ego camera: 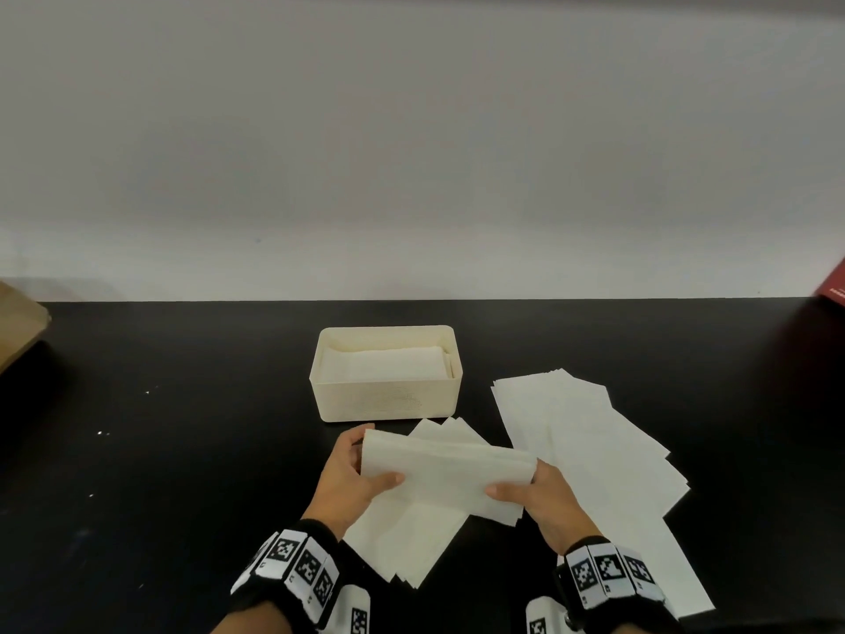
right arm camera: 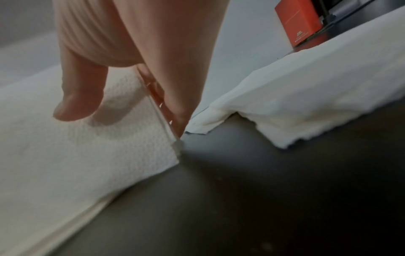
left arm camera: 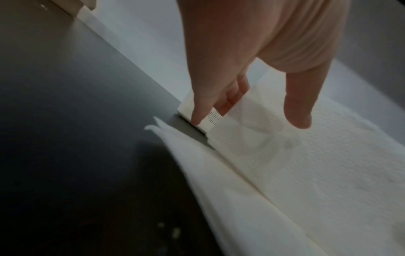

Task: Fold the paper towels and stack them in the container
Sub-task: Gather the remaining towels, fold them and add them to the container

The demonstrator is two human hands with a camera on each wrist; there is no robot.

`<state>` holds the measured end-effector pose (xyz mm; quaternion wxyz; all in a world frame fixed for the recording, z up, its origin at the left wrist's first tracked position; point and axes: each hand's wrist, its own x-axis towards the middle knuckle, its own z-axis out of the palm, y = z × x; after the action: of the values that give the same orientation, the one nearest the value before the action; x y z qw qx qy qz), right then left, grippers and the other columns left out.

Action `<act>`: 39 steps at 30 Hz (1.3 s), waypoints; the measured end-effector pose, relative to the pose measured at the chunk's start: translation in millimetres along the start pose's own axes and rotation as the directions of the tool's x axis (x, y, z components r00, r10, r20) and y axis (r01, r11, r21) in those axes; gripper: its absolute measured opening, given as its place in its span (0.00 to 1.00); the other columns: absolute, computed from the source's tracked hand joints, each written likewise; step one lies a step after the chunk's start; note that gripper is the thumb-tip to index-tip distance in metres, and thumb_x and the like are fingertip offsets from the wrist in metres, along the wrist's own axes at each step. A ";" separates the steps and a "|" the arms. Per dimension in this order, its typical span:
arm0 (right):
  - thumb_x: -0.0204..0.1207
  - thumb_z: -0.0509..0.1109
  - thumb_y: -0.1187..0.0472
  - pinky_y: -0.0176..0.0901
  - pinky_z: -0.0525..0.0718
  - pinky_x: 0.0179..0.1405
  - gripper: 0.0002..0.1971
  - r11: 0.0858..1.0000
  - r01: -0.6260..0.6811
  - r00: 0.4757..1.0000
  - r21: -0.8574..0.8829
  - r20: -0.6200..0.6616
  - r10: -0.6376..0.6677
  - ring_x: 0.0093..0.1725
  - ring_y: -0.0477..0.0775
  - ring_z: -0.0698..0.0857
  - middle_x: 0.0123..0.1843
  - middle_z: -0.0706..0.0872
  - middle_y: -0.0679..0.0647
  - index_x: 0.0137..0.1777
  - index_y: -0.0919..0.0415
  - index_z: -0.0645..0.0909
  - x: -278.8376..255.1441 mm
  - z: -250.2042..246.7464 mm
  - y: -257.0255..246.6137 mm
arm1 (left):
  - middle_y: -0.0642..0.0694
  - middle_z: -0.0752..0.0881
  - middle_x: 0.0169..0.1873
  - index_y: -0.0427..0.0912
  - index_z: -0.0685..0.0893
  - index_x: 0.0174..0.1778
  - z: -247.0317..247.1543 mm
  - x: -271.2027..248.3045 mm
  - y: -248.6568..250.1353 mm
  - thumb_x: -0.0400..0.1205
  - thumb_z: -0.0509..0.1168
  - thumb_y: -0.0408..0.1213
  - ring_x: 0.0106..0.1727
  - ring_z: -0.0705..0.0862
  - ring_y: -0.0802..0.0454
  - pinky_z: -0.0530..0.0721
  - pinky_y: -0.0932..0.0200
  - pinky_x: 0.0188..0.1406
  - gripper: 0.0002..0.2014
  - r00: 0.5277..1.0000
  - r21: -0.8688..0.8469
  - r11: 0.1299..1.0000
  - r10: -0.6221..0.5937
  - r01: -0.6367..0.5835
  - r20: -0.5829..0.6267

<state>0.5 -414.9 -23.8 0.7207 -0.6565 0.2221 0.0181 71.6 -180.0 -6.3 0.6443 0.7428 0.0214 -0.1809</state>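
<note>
A black matte table [ego camera: 183,404] meets a plain pale wall [ego camera: 411,153]. Left hand [ego camera: 350,478] and right hand [ego camera: 544,501] pinch a folded white paper towel [ego camera: 448,473] near the cream rectangular plastic container [ego camera: 388,400].

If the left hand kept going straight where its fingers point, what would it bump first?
Probably the container. The left hand, holding the towel, points toward its front wall, though depth is hard to judge.
</note>
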 end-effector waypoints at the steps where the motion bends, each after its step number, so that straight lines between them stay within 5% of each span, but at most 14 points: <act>1: 0.62 0.78 0.76 0.55 0.86 0.54 0.23 1.000 -0.006 1.000 -0.004 -0.011 0.005 0.54 0.59 0.86 0.53 0.88 0.60 0.57 0.62 0.82 0.4 0.3 2.9 | 0.48 0.83 0.56 0.51 0.69 0.66 -1.1 -0.7 -1.0 0.68 0.77 0.24 0.59 0.82 0.50 0.84 0.51 0.57 0.35 1.000 -0.002 1.000 -0.008 0.008 -0.003; 4: 0.62 0.79 0.77 0.56 0.84 0.60 0.26 1.000 0.000 1.000 -0.013 -0.018 -0.001 0.57 0.58 0.85 0.55 0.88 0.58 0.60 0.61 0.81 1.7 3.9 8.3 | 0.50 0.83 0.57 0.50 0.69 0.68 1.0 -0.6 -1.1 0.68 0.77 0.24 0.60 0.82 0.50 0.83 0.46 0.62 0.36 1.000 -0.013 1.000 -0.006 0.006 0.011; 7: 0.61 0.80 0.75 0.59 0.83 0.62 0.23 0.999 -0.021 0.999 -0.024 -0.045 0.020 0.57 0.62 0.85 0.54 0.88 0.61 0.56 0.64 0.83 4.2 11.3 10.5 | 0.53 0.80 0.55 0.52 0.70 0.64 9.4 -1.4 0.8 0.71 0.75 0.24 0.58 0.80 0.53 0.81 0.52 0.60 0.32 1.000 0.013 1.000 0.021 -0.021 0.010; 14: 0.67 0.75 0.75 0.37 0.84 0.41 0.13 0.996 0.071 0.997 -0.050 -0.040 -0.073 0.49 0.56 0.86 0.47 0.88 0.59 0.50 0.63 0.85 -2.4 4.5 -3.6 | 0.46 0.85 0.49 0.48 0.82 0.49 2.9 -5.6 5.3 0.71 0.74 0.23 0.52 0.85 0.48 0.84 0.58 0.48 0.18 0.997 -0.031 0.997 0.069 -0.069 -0.016; 19: 0.64 0.77 0.76 0.40 0.86 0.44 0.14 0.997 0.024 0.999 -0.079 -0.038 -0.028 0.49 0.56 0.88 0.47 0.90 0.58 0.48 0.62 0.85 -0.5 6.0 4.1 | 0.44 0.88 0.49 0.47 0.82 0.49 0.1 -1.0 3.1 0.68 0.76 0.24 0.53 0.86 0.49 0.84 0.58 0.47 0.19 0.999 0.030 0.999 -0.025 0.024 0.041; 23: 0.65 0.77 0.76 0.34 0.84 0.40 0.11 0.993 0.076 0.996 -0.091 -0.047 -0.080 0.47 0.56 0.88 0.45 0.90 0.59 0.45 0.64 0.88 -0.1 8.9 0.3 | 0.39 0.88 0.45 0.37 0.84 0.46 2.5 2.4 10.6 0.68 0.76 0.23 0.48 0.87 0.44 0.85 0.56 0.46 0.14 0.999 0.027 1.000 0.004 -0.005 0.044; 28: 0.64 0.78 0.75 0.38 0.85 0.43 0.15 0.988 0.020 0.999 -0.151 -0.032 -0.025 0.50 0.57 0.87 0.49 0.89 0.59 0.48 0.60 0.84 1.2 6.7 1.1 | 0.43 0.87 0.47 0.43 0.82 0.48 -1.2 2.5 8.7 0.67 0.77 0.25 0.54 0.86 0.44 0.84 0.58 0.47 0.17 0.999 0.113 0.994 -0.009 0.004 0.039; 32: 0.70 0.75 0.70 0.32 0.82 0.41 0.11 0.971 0.062 0.996 -0.230 -0.047 -0.075 0.48 0.49 0.86 0.46 0.89 0.50 0.48 0.55 0.84 -6.4 5.9 -19.9 | 0.58 0.77 0.59 0.53 0.72 0.67 -6.1 -2.3 30.7 0.66 0.80 0.33 0.64 0.74 0.59 0.75 0.60 0.64 0.35 0.984 0.386 0.910 0.176 -0.154 -0.022; 35: 0.71 0.75 0.66 0.31 0.81 0.43 0.09 0.930 0.182 0.980 -0.319 -0.015 -0.197 0.49 0.45 0.86 0.45 0.89 0.48 0.50 0.55 0.87 -13.2 8.9 -52.8 | 0.62 0.68 0.64 0.58 0.64 0.75 -1.0 -6.9 60.9 0.65 0.80 0.40 0.69 0.63 0.62 0.65 0.55 0.75 0.45 0.944 0.581 0.748 0.303 -0.320 0.130; 37: 0.70 0.77 0.64 0.28 0.79 0.38 0.07 0.886 0.265 0.962 -0.381 0.042 -0.270 0.44 0.42 0.85 0.41 0.89 0.45 0.43 0.50 0.88 -19.4 19.4 -75.2 | 0.63 0.72 0.60 0.59 0.66 0.74 10.2 -12.9 76.5 0.66 0.79 0.41 0.68 0.67 0.61 0.68 0.60 0.72 0.42 0.927 0.595 0.711 0.267 -0.373 0.262; 39: 0.67 0.79 0.66 0.26 0.79 0.35 0.10 0.867 0.343 0.938 -0.361 0.081 -0.338 0.39 0.40 0.85 0.36 0.88 0.43 0.38 0.48 0.87 -24.1 30.8 -90.3 | 0.63 0.79 0.51 0.55 0.76 0.67 22.2 -17.9 84.4 0.69 0.78 0.38 0.60 0.78 0.62 0.75 0.72 0.58 0.31 0.912 0.549 0.734 0.259 -0.399 0.317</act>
<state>16.6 -391.5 70.4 0.5775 -0.8090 0.0900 -0.0627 71.8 -212.1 76.9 0.3941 0.8757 -0.2408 -0.1411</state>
